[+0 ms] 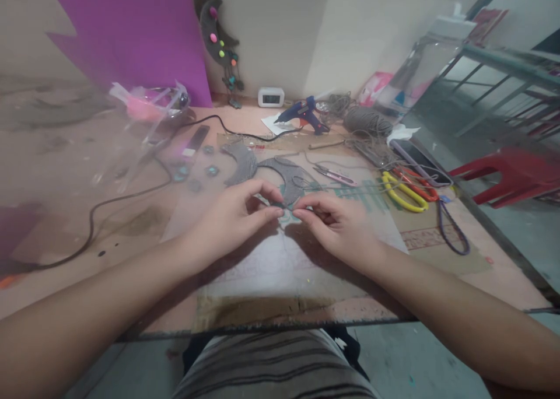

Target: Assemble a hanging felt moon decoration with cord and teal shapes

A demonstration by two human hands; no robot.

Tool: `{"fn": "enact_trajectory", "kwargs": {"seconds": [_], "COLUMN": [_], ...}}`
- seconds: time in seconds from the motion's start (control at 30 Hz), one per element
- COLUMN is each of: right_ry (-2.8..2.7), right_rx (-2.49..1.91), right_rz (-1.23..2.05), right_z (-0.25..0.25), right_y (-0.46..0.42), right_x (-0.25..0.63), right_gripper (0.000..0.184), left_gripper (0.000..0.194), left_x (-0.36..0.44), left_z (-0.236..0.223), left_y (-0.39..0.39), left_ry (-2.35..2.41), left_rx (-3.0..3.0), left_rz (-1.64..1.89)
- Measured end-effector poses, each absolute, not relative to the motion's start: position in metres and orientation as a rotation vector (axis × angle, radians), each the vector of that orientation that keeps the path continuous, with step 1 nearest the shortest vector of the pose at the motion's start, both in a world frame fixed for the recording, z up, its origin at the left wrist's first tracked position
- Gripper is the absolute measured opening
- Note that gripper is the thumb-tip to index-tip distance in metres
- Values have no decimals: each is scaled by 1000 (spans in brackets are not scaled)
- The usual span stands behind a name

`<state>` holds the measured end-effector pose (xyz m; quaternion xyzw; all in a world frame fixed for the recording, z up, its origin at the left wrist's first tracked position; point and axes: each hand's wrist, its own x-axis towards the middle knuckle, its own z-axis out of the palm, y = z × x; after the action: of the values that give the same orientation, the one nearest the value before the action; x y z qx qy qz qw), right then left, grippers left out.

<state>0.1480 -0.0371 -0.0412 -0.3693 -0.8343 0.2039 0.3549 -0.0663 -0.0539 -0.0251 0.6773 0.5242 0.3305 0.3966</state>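
Note:
Over the sheet on the table, my left hand (249,209) and my right hand (330,218) face each other with their fingertips pinched. Between them runs a short stretch of grey yarn (287,206), and a loose end seems to hang below. Its exact shape at the fingers is too small to make out. Just beyond lie two grey yarn-wrapped crescents, a left crescent (245,163) and a right crescent (291,177). Thread snips (336,175) rest to the right of the crescents. Small teal pieces (212,170) lie to the left.
A blue glue gun (301,114) stands at the back, its black cord running left. Behind it sit a white digital clock (271,97) and a grey yarn ball (367,121). Yellow-handled scissors (405,193), a phone (422,163) and a water bottle (415,66) are at right.

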Motion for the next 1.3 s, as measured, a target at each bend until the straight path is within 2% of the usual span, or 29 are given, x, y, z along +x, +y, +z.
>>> {"fn": "enact_trajectory", "kwargs": {"seconds": [0.37,0.67,0.9,1.3], "right_ry": [-2193,-2219,-2199,-2193], "right_rx": [-975,-978,-989,-978], "right_rz": [488,522,501,494], "right_z": [-40,-38,-38,-39], "right_y": [-38,-38,-39,-38], "right_x": [149,148,148,148], "right_gripper": [13,13,14,14], "left_gripper": [22,14,17,20], "left_x": [-66,-66,-66,-69], "left_z": [-25,-27,-28,-21], "left_y": [-55,-54,-54,-54], "left_ry": [1266,1269,1213,1338], "left_rx": [1710,1755,1656,1724], "left_rz": [845,848,843,781]}}
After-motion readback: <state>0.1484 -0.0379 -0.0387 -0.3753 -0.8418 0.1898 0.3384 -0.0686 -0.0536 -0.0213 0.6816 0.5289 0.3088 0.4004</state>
